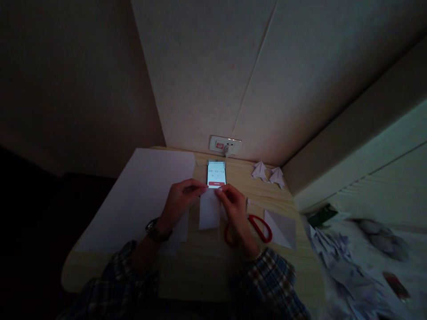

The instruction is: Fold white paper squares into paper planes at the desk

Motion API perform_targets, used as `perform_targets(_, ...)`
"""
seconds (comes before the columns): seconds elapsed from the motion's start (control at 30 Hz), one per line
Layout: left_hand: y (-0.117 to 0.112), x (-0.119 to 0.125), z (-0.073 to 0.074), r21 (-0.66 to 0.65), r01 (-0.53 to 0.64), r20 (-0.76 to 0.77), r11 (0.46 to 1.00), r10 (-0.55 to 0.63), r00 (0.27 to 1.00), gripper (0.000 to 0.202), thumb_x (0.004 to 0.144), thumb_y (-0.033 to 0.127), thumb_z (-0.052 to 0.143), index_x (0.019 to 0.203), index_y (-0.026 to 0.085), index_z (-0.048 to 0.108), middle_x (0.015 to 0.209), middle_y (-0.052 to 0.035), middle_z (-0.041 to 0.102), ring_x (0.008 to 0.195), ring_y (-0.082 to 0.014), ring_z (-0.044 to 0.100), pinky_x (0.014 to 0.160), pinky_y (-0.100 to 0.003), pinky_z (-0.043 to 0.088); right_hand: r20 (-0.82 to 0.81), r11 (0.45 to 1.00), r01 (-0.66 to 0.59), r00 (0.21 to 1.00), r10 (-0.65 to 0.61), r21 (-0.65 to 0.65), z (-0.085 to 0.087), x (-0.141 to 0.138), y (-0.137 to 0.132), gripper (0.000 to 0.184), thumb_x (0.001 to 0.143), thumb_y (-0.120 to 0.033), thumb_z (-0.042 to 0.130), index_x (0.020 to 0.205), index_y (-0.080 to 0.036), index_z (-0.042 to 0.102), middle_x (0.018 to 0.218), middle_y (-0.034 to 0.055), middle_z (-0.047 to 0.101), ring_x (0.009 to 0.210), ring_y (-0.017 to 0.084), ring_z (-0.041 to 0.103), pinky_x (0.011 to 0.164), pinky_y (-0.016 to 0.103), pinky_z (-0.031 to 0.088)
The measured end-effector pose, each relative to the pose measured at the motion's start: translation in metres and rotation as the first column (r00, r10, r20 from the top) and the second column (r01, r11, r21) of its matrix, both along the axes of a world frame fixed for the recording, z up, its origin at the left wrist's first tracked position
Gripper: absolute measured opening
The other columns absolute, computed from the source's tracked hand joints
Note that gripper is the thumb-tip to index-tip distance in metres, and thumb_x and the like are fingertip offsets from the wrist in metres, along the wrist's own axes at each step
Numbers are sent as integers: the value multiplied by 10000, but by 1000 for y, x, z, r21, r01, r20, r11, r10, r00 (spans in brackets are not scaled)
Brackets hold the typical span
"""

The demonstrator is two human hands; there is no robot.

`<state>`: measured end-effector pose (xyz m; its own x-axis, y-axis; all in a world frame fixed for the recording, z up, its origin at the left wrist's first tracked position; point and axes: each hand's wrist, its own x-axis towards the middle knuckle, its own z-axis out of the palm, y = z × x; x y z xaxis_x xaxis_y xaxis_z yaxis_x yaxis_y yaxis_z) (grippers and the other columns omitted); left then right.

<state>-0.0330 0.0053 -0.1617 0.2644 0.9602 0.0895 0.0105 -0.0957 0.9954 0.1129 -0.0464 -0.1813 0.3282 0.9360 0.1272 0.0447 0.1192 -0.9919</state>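
Note:
A narrow strip of white paper [209, 212] hangs between my two hands over the table. My left hand [180, 200] pinches its upper left corner, and my right hand [233, 204] pinches the upper right one. Just beyond the paper lies a lit phone [216, 173] with a timer on its screen. Red-handled scissors [260, 229] rest on the table partly under my right wrist, their blades mostly hidden. To their right is a sheet of paper with a diagonal fold [280, 229].
A large white sheet [143, 191] covers the table's left side. Two folded paper shapes [267, 173] sit at the back right by the wall. A socket [225, 145] with a plug is behind the phone. Crumpled papers [347, 262] lie right of the table [196, 275].

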Motion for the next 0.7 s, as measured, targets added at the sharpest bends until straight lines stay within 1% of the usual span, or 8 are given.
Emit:
perform_targets(0.23,-1,1,1,26,-9,2,1000,9,1000,162,655,325,744,669,168,704,720,-31,737,729,-192,674,713,-288,543,57,999,38,998,-39,21,2,-1,-3,254,777,-349,636,605,-193,532,598,-36,508,601,119,453,586,239,351)
perform_targets(0.47,1,-2,2,41,-19,-9,999,19,1000,96,646,263,732,654,173,703,695,-20,729,697,-180,667,690,-271,538,52,999,-39,998,37,38,6,3,-2,222,800,-342,589,636,-198,549,598,-35,513,597,124,460,580,240,347)
perform_targets(0.7,-1,0,0,46,11,-3,999,-11,1000,100,670,265,719,670,167,702,711,-23,725,723,-181,668,715,-274,536,202,997,44,978,-56,67,7,2,-6,268,857,-347,518,632,-203,501,596,-40,466,584,121,418,559,245,307)
